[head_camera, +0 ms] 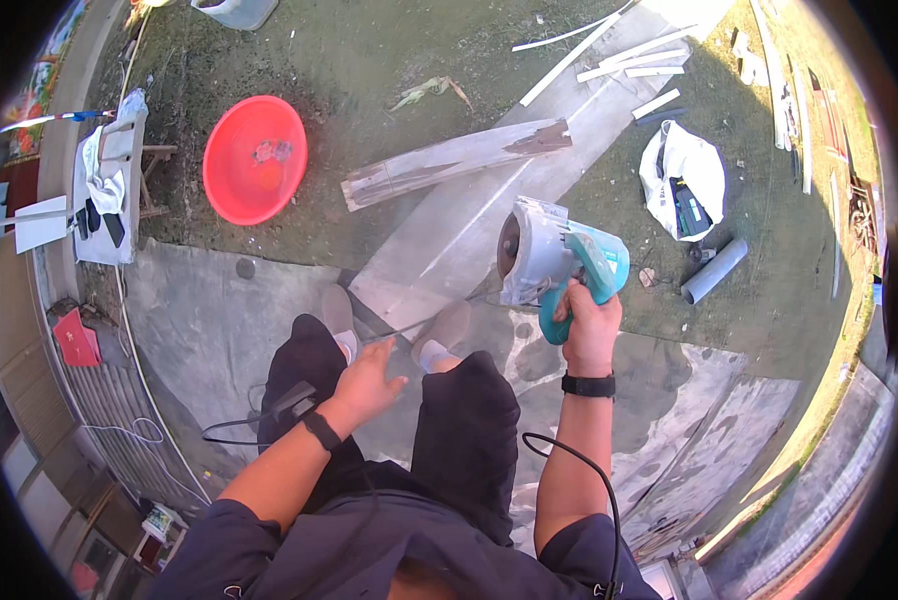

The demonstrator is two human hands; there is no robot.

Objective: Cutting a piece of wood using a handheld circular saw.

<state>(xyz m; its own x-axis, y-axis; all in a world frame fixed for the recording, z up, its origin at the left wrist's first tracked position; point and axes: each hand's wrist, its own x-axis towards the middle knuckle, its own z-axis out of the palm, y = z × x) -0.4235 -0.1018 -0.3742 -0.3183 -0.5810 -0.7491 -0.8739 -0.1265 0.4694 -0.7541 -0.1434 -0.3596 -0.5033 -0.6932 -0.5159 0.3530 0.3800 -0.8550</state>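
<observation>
A teal power saw (606,255), with a grey guard around a round blade, hangs from my right hand (591,319), which is closed around its handle. My left hand (369,382) is held over the gap between my knees, fingers apart, near a thin dark cord that runs by my shoes. Whether that cord touches the fingers I cannot tell. Beyond my feet a weathered wooden board (456,161) lies at a slant, partly across a pale concrete strip (449,236).
A red plastic basin (255,160) sits ahead on the left. White strips (636,60) lie at the upper right. A white bag (681,180) holding dark items stands near a grey pipe (714,271). At left is a small table (130,202) with cloths.
</observation>
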